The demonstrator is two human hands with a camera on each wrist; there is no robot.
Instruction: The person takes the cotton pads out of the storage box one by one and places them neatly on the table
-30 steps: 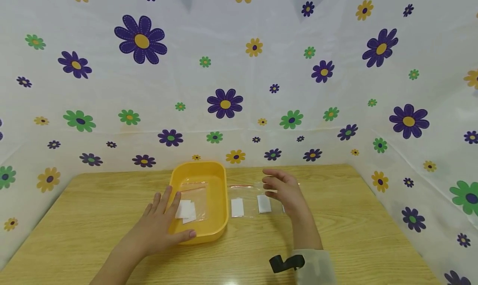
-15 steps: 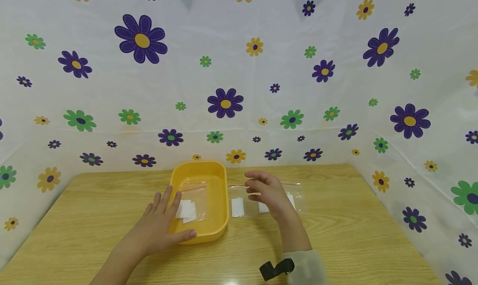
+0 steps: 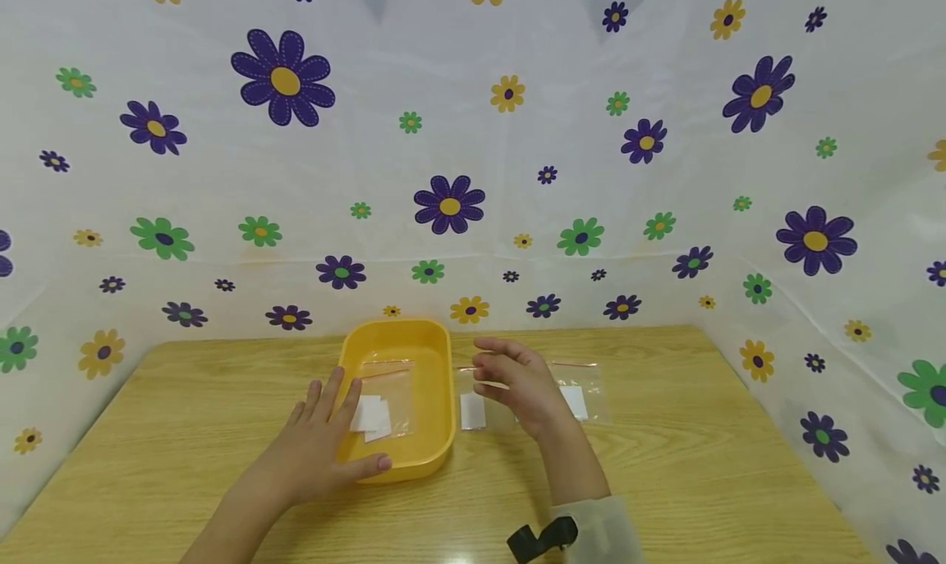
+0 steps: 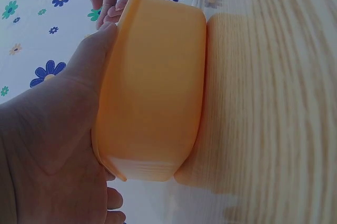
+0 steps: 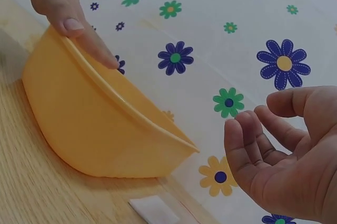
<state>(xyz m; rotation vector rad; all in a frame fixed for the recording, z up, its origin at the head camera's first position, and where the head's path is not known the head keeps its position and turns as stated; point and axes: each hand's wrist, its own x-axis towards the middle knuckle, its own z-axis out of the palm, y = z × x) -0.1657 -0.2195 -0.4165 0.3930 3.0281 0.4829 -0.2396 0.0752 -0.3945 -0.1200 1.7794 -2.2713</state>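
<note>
A yellow plastic basin (image 3: 431, 383) stands on the table, and clear zip bags (image 3: 399, 400) with white squares lie inside it. My left hand (image 3: 314, 449) rests over its near left corner, fingers spread and the thumb along the front rim; the left wrist view shows the palm side against the rim. Right of the basin my right hand (image 3: 521, 387) hovers above the row of bags, its fingers loosely bent around nothing. A white square (image 3: 472, 411) in a bag shows to its left, another white square (image 3: 573, 402) to its right. My hand hides what lies between them.
The wooden table (image 3: 687, 441) runs up to a white cloth backdrop (image 3: 355, 153) printed with flowers. A black wrist mount (image 3: 543, 539) sits at my right cuff. In the right wrist view a white packet (image 5: 154, 210) lies near the basin's foot.
My right hand has moved left along the row of bags, uncovering the rightmost bag and covering the middle one. The left hand and the basin stay put.
</note>
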